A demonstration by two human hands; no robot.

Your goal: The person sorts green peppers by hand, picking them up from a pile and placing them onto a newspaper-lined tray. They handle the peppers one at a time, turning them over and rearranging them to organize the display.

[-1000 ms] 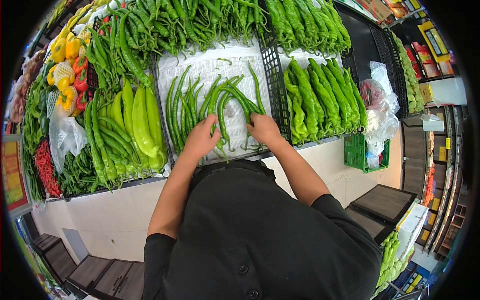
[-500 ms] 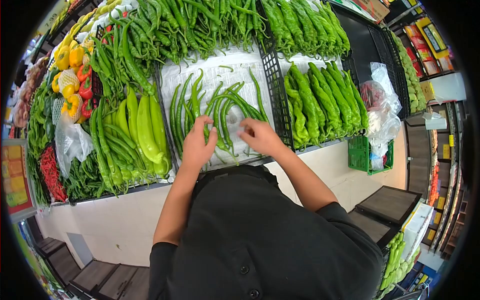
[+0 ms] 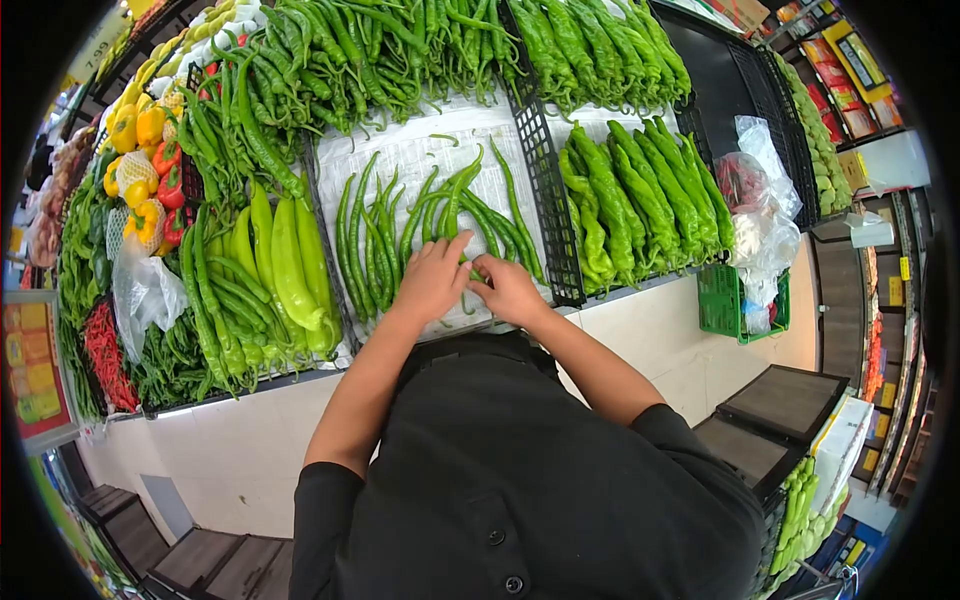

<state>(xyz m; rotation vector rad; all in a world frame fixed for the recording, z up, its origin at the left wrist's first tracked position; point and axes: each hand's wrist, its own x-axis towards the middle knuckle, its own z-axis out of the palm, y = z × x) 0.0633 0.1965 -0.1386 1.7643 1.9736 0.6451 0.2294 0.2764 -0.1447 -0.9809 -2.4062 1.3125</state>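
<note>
Long thin green chili peppers (image 3: 372,245) lie in loose rows on the white paper lining (image 3: 400,152) of the black crate in front of me. My left hand (image 3: 435,282) is over the middle group, its fingers closed around the lower part of a curved chili pepper (image 3: 460,185). Close beside it, my right hand (image 3: 508,290) pinches near the peppers' lower ends, thumb and index finger almost meeting the left hand. What exactly lies under the fingers is partly hidden. One separate chili pepper (image 3: 508,190) lies to the right of the group.
A heap of green chilies (image 3: 390,50) fills the crate's back. Wrinkled green peppers (image 3: 640,190) stand right, behind a black crate wall (image 3: 548,190). Pale green peppers (image 3: 292,260), yellow and red bell peppers (image 3: 150,180) lie left. A green basket (image 3: 715,300) and plastic bags (image 3: 765,220) are right.
My left hand has moved right and my right hand slightly left, so they nearly touch. A curved chili pepper from the left group now lies among the middle ones.
</note>
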